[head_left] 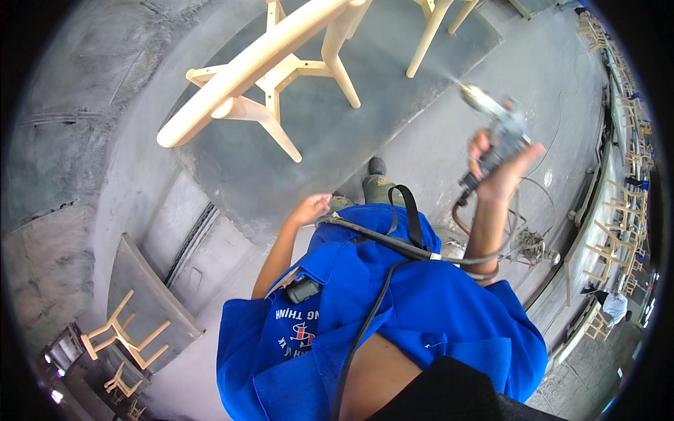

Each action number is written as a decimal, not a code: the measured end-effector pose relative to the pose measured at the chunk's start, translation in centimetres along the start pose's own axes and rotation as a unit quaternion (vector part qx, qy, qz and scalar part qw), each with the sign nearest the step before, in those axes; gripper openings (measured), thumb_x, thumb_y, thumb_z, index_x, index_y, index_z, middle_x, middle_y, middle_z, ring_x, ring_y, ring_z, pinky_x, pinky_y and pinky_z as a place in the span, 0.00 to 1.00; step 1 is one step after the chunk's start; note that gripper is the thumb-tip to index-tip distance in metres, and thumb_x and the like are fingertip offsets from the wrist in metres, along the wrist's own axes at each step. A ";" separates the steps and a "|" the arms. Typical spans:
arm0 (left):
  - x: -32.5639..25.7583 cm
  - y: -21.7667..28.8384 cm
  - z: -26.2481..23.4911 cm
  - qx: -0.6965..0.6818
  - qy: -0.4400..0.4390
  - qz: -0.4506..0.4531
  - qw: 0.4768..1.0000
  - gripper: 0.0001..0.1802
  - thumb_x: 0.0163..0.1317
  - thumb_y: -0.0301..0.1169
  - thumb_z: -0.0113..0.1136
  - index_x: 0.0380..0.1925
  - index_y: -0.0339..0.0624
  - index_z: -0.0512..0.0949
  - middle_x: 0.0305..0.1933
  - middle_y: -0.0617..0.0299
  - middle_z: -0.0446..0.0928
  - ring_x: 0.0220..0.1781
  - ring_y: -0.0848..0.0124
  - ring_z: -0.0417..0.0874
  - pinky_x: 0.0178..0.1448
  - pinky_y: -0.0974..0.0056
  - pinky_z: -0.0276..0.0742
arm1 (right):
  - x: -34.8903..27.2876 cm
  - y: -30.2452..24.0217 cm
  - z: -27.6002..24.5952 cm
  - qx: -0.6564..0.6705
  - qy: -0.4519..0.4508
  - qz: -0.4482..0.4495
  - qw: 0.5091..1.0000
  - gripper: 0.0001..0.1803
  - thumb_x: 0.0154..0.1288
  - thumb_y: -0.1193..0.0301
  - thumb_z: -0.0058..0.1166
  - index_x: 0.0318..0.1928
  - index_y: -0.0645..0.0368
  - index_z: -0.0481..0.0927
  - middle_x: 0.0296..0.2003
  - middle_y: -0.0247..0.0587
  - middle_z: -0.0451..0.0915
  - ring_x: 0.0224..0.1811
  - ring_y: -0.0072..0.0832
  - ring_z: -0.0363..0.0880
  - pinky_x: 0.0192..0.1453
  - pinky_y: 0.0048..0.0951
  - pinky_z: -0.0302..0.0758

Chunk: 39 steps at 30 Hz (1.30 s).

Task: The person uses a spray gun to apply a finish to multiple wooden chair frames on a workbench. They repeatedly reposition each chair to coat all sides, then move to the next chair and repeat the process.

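My right hand (500,175) is wrapped round a metal spray gun (507,128), raised on the right. A pale mist leaves the gun's nozzle toward the leg of a second wooden chair frame (430,38), cut off by the top edge. My left hand (311,208) is closed in front of my waist, near one end of a dark hose (379,240); its fingers hide whatever they may hold. Ahead of it, a pale wooden chair frame (281,74) with a curved top rail stands apart from both hands on a dark grey platform (232,165).
The hose crosses my front and passes by my right forearm. Metal fittings with tubing (537,249) sit on the floor at right. Several chair frames line a curved conveyor-like track (593,210) at far right, with a person (616,307) beside it. More wooden frames (126,330) stand lower left.
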<state>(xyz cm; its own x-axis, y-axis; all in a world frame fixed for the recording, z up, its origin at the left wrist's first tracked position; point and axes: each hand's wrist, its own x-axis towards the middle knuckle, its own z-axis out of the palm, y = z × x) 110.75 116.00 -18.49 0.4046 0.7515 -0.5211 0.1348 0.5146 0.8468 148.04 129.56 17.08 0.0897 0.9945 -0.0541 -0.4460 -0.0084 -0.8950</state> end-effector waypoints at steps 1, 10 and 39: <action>-1.9 -0.7 1.7 -0.047 0.011 -0.056 0.997 0.26 0.78 0.44 0.53 0.64 0.35 0.76 0.48 0.58 0.83 0.51 0.70 0.82 0.62 0.62 0.76 | 1.3 2.2 -0.8 0.004 0.009 0.039 0.999 0.53 0.65 0.21 0.21 0.67 0.53 0.69 0.26 0.37 0.75 0.22 0.25 0.75 0.13 0.20 0.61; -14.0 -0.5 7.5 0.068 0.224 -0.079 0.969 0.36 0.80 0.57 0.36 0.33 0.34 0.80 0.34 0.55 0.80 0.40 0.66 0.79 0.47 0.59 0.74 | 5.1 20.7 -10.6 -0.114 0.218 0.181 0.952 0.40 0.74 0.30 0.33 0.43 0.59 0.75 0.24 0.38 0.78 0.21 0.27 0.79 0.17 0.25 0.64; -22.4 10.7 15.7 -0.043 0.374 -0.101 0.921 0.36 0.81 0.53 0.37 0.28 0.34 0.79 0.26 0.60 0.78 0.32 0.70 0.77 0.40 0.62 0.73 | -3.4 33.0 -6.9 -0.154 0.124 0.400 0.895 0.41 0.71 0.28 0.35 0.44 0.57 0.76 0.21 0.38 0.76 0.19 0.29 0.77 0.17 0.28 0.63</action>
<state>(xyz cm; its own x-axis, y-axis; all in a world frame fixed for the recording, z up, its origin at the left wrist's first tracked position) 117.36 98.18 3.97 -0.3606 0.6939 -0.6233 0.0531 0.6824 0.7291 139.17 125.19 -15.28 0.0638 0.6036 -0.7948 -0.1934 -0.7738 -0.6032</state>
